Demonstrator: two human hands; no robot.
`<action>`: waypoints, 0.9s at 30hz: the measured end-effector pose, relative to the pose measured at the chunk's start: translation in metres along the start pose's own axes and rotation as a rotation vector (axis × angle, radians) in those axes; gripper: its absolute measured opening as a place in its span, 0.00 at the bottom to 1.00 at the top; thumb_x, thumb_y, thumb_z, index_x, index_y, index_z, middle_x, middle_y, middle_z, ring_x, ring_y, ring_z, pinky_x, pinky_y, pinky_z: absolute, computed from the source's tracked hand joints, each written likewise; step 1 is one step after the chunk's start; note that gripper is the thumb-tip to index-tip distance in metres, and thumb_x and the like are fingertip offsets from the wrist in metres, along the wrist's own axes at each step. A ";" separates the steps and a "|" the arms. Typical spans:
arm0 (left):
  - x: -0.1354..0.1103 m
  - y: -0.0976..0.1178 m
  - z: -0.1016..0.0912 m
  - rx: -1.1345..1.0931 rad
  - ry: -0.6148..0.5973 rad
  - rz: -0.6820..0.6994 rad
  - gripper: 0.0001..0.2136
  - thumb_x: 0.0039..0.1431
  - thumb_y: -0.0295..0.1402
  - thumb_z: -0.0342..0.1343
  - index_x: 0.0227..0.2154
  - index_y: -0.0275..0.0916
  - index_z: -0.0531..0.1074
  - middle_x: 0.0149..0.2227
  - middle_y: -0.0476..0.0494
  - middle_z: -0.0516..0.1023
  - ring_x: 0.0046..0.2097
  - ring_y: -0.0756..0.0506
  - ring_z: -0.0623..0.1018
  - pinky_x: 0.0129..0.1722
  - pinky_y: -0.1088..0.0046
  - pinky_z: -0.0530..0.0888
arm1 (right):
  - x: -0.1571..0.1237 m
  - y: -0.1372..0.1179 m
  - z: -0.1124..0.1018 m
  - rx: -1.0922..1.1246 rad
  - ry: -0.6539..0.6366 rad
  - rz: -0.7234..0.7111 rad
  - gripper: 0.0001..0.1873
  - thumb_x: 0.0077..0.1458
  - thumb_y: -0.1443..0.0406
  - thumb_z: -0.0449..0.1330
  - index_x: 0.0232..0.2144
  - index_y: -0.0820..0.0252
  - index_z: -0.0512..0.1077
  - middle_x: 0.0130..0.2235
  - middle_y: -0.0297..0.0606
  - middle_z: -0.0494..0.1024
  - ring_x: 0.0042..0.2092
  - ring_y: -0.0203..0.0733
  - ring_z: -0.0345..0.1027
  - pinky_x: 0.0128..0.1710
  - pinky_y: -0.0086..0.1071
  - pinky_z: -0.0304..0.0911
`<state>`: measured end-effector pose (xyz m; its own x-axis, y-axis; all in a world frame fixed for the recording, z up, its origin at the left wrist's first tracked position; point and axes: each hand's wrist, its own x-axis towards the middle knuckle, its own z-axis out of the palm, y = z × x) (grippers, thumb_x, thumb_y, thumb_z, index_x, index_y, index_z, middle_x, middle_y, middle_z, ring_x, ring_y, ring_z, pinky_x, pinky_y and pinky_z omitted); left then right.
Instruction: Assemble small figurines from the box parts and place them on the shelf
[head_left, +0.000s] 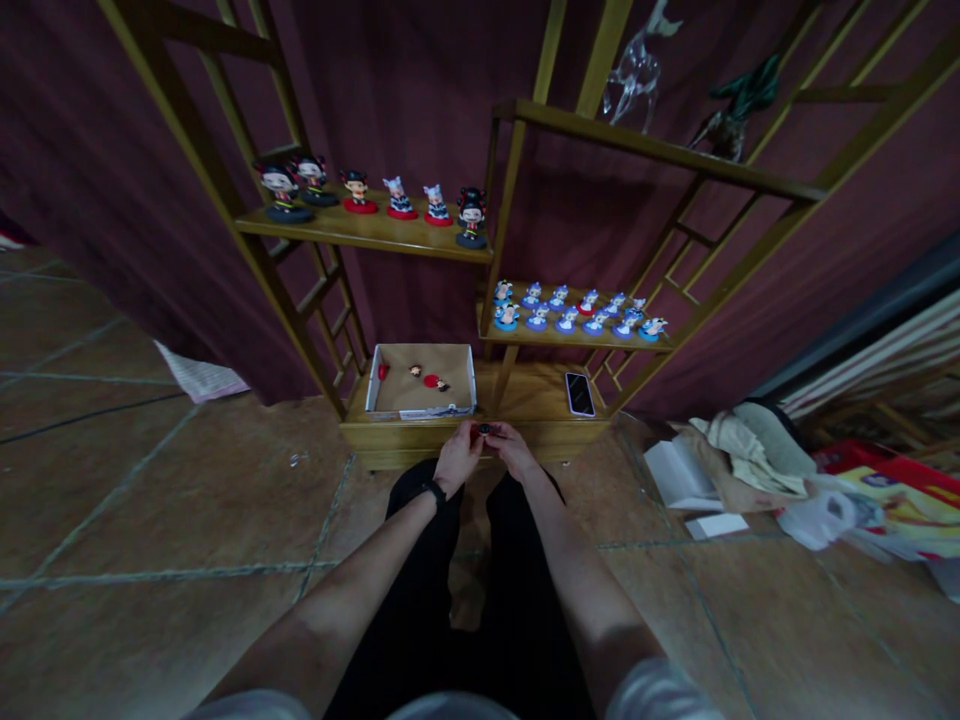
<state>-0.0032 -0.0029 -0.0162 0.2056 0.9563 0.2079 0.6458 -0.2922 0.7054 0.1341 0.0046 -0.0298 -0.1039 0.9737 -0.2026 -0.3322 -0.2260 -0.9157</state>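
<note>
Dark-topped piece (484,430): pinched between left hand (458,456) and right hand (513,449) (long axis unclear)
Cardboard box (394,398): just beyond left hand, the nearer one

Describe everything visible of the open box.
The box is a shallow, open-topped rectangle, apparently cardboard, with a tan inside and whitish rims; its front markings are too small to read. It lies flat on the left part of the wooden base. Inside lie a red piece, a red disc and two small dark-and-pale pieces, one beside the disc. The left hand is near its front right corner, seemingly not touching it.
</note>
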 end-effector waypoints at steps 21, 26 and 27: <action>-0.002 0.009 -0.011 0.424 -0.096 0.260 0.22 0.61 0.34 0.40 0.58 0.34 0.54 0.47 0.33 0.68 0.46 0.42 0.70 0.48 0.65 0.64 | -0.007 -0.012 -0.001 0.103 0.012 0.003 0.22 0.34 0.70 0.63 0.37 0.54 0.70 0.38 0.34 0.76 0.39 0.39 0.68 0.42 0.36 0.62; -0.007 0.011 -0.008 0.422 -0.069 0.250 0.23 0.60 0.29 0.41 0.59 0.36 0.52 0.49 0.33 0.66 0.49 0.42 0.69 0.50 0.64 0.61 | -0.006 -0.011 -0.003 0.096 0.017 -0.012 0.24 0.33 0.72 0.62 0.38 0.54 0.70 0.40 0.35 0.75 0.42 0.41 0.67 0.42 0.36 0.62; -0.007 0.012 -0.008 0.426 -0.068 0.252 0.23 0.59 0.28 0.41 0.59 0.37 0.51 0.50 0.33 0.66 0.50 0.42 0.68 0.50 0.64 0.61 | -0.006 -0.011 -0.004 0.093 0.018 -0.014 0.25 0.33 0.72 0.61 0.38 0.54 0.70 0.40 0.34 0.75 0.43 0.41 0.66 0.42 0.36 0.62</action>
<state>-0.0030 -0.0133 -0.0041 0.4321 0.8566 0.2819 0.8098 -0.5061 0.2968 0.1418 0.0017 -0.0201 -0.0815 0.9770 -0.1969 -0.4191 -0.2129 -0.8826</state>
